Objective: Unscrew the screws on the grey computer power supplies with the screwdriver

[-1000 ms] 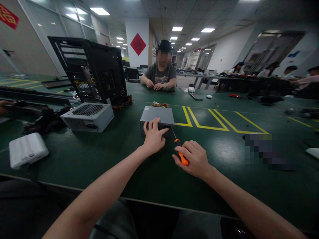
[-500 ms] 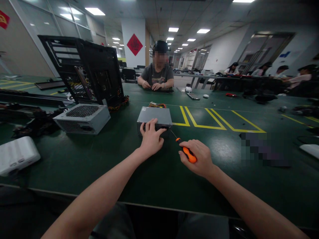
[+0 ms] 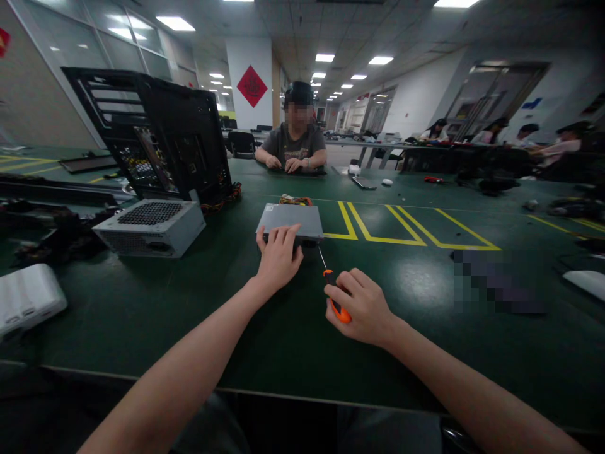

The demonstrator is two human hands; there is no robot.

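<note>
A grey metal computer power supply unit (image 3: 297,217) rests on the green table in front of me, with bundled coloured cables behind it. My left hand (image 3: 280,253) holds its near edge, fingers bent over the top and thumb down by the front face. In my right hand (image 3: 362,302) is a screwdriver (image 3: 340,312) with an orange and black handle, gripped from above. Its thin shaft slants up to the lower right corner of the unit's near side. Whether the tip sits in a screw is too small to tell.
Left of the unit stand another power supply (image 3: 151,230) and a black computer case (image 3: 155,135). A white box-like device (image 3: 31,296) lies at the near left, a blurred-out dark object (image 3: 496,284) at the right. Across the table sits a person (image 3: 295,142).
My right hand has come nearer and slightly left, so the screwdriver stands more steeply. My left thumb and fingers have shifted back from the unit's right corner. The view has turned slightly.
</note>
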